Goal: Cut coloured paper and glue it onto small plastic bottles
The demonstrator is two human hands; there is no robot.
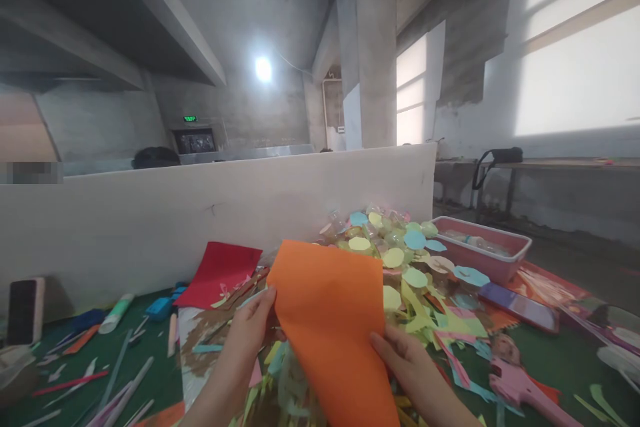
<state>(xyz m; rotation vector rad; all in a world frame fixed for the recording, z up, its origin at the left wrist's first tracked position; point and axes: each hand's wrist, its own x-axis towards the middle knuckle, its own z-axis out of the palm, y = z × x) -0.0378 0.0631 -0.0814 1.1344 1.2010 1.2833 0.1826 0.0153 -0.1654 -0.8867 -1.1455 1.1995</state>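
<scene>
A large orange paper sheet (pixel 330 320) is held up over the table between both hands. My left hand (pixel 247 337) grips its left edge, fingers closed on the paper. My right hand (pixel 413 367) holds its lower right edge, thumb along the sheet. Behind the sheet lies a heap of small clear cups with coloured paper discs (pixel 395 243) on them. Coloured paper scraps (pixel 450 330) are strewn to the right of my right hand.
A red sheet (pixel 220 273) lies at the left. A pink tray (pixel 483 250), a phone (pixel 517 307) and a pink glue gun (pixel 520 387) sit at the right. Pens, a glue stick (pixel 116 313) and another phone (pixel 25 310) are at the left. A white partition (pixel 150 220) backs the green table.
</scene>
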